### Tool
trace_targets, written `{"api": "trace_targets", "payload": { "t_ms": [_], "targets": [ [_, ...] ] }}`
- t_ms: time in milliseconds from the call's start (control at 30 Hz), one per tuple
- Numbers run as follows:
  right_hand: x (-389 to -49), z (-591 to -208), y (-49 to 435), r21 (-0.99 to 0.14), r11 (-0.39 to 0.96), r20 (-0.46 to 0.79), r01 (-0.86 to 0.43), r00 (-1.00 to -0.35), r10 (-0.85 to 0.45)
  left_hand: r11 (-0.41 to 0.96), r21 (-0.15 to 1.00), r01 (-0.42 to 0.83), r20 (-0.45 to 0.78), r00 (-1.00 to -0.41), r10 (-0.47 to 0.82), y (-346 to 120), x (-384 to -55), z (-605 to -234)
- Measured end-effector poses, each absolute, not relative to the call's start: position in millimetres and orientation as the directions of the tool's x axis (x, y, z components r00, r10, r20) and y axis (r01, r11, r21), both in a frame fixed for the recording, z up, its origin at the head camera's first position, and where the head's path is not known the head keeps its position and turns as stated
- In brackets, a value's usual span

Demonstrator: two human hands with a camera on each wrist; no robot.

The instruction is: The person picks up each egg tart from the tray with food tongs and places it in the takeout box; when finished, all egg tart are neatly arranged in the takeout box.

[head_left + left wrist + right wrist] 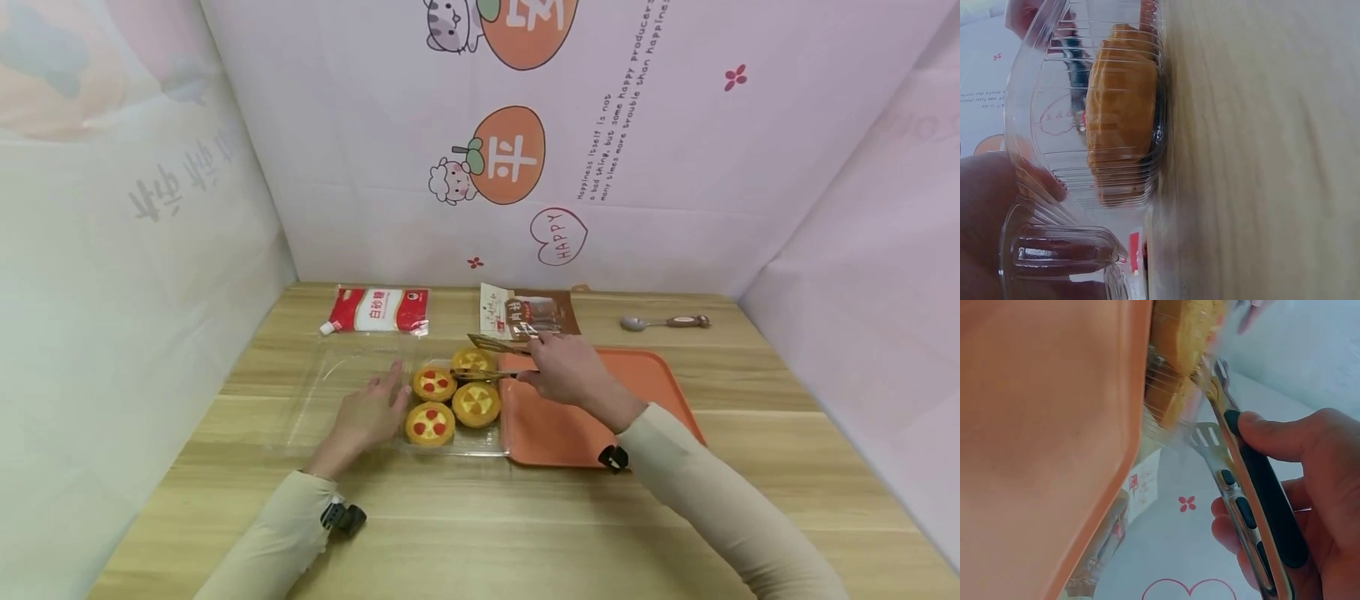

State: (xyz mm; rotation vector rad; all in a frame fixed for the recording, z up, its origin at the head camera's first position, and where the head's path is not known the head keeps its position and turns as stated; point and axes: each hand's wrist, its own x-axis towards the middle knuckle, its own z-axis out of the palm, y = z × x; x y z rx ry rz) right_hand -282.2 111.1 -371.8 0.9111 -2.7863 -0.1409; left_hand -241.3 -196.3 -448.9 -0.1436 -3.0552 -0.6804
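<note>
Four-sided clear plastic box [457, 451] holds several round tarts, two topped with red pieces [430, 424] and others with yellow ones [477, 406]. My left hand [369, 417] rests at the box's left side, its fingers extended along the joint with the clear lid [322, 392]. In the left wrist view, a tart [1121, 100] shows through the ribbed wall. My right hand [566, 371] grips metal tongs with dark handle pads [1266, 487]. The tongs' arms are spread above the back tart [472, 358]; whether they touch it I cannot tell.
An orange tray [570, 437] lies right of the box, beneath my right hand. Behind stand a red-and-white bag [378, 310] and a brown-and-white packet [536, 312]. A spoon with a brown handle [663, 322] lies at the back right. White printed sheets [360, 167] enclose the table.
</note>
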Motion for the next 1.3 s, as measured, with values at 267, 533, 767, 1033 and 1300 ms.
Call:
{"api": "trace_targets", "payload": {
  "t_ms": [267,533,767,1033,1300],
  "targets": [
    [-281.8,-370.3,129.5,-0.011,0.834,0.260,-0.551,-0.807,-0.530,0.905,0.414,0.096,0.029,-0.995,0.092,-196.3,-242.1,-451.5],
    [-276.4,-394.7,173.2,-0.208,0.839,0.317,-0.502,-0.847,-0.428,0.904,0.416,0.098,0.038,-0.995,0.091,-194.9,-242.6,-450.8],
    [-278.0,-414.3,247.2,-0.327,0.884,0.358,-0.334,-0.910,-0.211,0.904,0.421,0.078,0.025,-0.997,0.075,-193.1,-241.3,-451.4],
    [-268.4,-425.9,339.5,-0.417,0.908,0.203,0.028,-0.972,0.123,0.902,0.425,0.074,0.021,-0.997,0.072,-194.4,-241.5,-448.2],
    [-251.5,-448.6,376.7,-0.383,0.895,0.022,0.229,-0.966,0.257,0.909,0.411,0.070,0.008,-0.997,0.073,-192.0,-239.7,-448.2]
  ]
}}
